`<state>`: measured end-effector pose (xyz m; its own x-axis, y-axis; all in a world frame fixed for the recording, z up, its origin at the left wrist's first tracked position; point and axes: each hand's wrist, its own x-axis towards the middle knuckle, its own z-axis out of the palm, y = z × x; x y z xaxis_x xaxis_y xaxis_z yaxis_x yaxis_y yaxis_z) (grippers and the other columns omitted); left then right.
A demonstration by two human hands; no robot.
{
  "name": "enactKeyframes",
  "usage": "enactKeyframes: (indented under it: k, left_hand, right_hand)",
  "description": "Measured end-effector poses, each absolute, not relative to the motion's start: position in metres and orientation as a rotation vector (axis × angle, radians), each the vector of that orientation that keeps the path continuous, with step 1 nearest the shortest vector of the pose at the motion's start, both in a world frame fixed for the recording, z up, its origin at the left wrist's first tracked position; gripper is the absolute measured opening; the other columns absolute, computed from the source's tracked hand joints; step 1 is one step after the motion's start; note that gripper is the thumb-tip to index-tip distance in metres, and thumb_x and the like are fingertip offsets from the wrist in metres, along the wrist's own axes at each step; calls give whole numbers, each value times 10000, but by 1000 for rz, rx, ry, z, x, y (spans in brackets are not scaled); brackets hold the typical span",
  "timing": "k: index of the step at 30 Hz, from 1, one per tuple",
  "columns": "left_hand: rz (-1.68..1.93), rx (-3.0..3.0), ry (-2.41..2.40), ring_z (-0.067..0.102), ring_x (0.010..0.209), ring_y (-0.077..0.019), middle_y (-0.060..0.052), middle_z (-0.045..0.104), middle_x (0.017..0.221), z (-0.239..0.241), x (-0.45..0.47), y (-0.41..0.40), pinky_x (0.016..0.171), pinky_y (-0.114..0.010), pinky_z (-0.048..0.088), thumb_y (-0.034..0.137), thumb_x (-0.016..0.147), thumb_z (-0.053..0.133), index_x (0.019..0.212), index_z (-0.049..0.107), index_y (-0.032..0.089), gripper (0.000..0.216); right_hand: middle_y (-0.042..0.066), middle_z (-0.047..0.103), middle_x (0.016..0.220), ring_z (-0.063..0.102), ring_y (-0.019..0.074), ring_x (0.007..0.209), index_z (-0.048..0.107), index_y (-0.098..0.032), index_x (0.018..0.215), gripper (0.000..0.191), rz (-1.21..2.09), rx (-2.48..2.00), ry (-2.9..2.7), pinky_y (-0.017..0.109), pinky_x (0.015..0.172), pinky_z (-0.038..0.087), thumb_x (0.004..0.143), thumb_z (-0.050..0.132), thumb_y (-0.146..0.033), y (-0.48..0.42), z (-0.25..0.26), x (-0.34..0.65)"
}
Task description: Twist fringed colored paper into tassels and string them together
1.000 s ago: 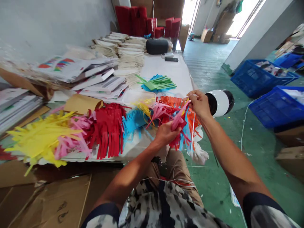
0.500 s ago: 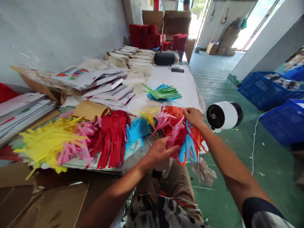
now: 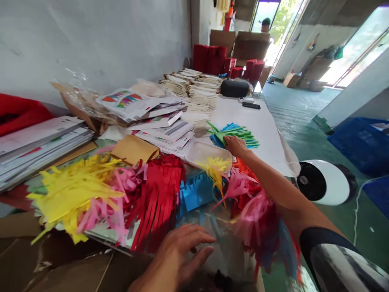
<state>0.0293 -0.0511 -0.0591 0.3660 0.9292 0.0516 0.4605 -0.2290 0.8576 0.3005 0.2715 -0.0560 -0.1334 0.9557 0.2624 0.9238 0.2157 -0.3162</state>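
My right hand (image 3: 236, 146) reaches out over the table, its fingers closed on the near left end of the green fringed paper (image 3: 243, 136). Blue fringed paper (image 3: 216, 140) lies under the green strips. My left hand (image 3: 190, 247) hangs at the table's near edge, fingers apart and holding nothing. Above it lie red fringed paper (image 3: 156, 202) and a blue fringed piece (image 3: 196, 192). A pile of pink fringe (image 3: 251, 211), with red and blue strips below, droops over the near right edge, blurred. Farther left is a yellow fringed bunch (image 3: 73, 190) with pink strips (image 3: 103, 217).
A clear plastic tray (image 3: 197, 153) stands mid-table, yellow strips over its rim. Behind are stacked printed packets (image 3: 167, 132), cream bundles (image 3: 200, 101), a black case (image 3: 234, 88) and a phone (image 3: 251, 105). A white fan (image 3: 330, 182) stands right of the table; blue crates (image 3: 361, 144) sit beyond.
My right hand has left the red and orange fringe and moved forward to the green paper. My left hand has come off the pink and red pile and opened. The view has shifted left.
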Motion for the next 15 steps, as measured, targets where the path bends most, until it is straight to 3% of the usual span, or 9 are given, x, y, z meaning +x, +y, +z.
enactKeyframes:
  k: [3,8,12,15]
  left_hand:
    - [691,1711,1183,760,983,-243,-24,822,1060,-49,18,-46,921,-373,599,501,982,655,1018,832,382,217]
    - [815,1467,1148,733,849,-218,-37,804,896,-35,7,-50,772,-314,563,557,968,660,871,820,278,337]
    - [997,1329,1174,686,680,-186,-56,790,822,-33,-3,-63,619,-283,531,623,955,650,838,823,237,438]
    - [1325,1452,1288,713,751,-207,-68,801,883,-20,-18,-65,677,-314,561,575,969,662,906,825,241,377]
  right_hand:
    - [157,742,896,675,293,886,759,-195,1012,163,62,-1818,-1953,432,849,462,960,690,-333,280,-52,307]
    - [129,707,892,653,210,846,701,-97,1147,382,-133,-1806,-1672,368,787,408,1097,375,-290,257,10,343]
    - [57,692,842,630,148,815,706,-125,983,492,-264,-1493,-1610,352,759,391,1107,349,-439,218,77,339]
    - [25,669,816,602,135,782,691,-138,914,529,-125,-1199,-1645,343,718,390,1066,399,-552,177,110,304]
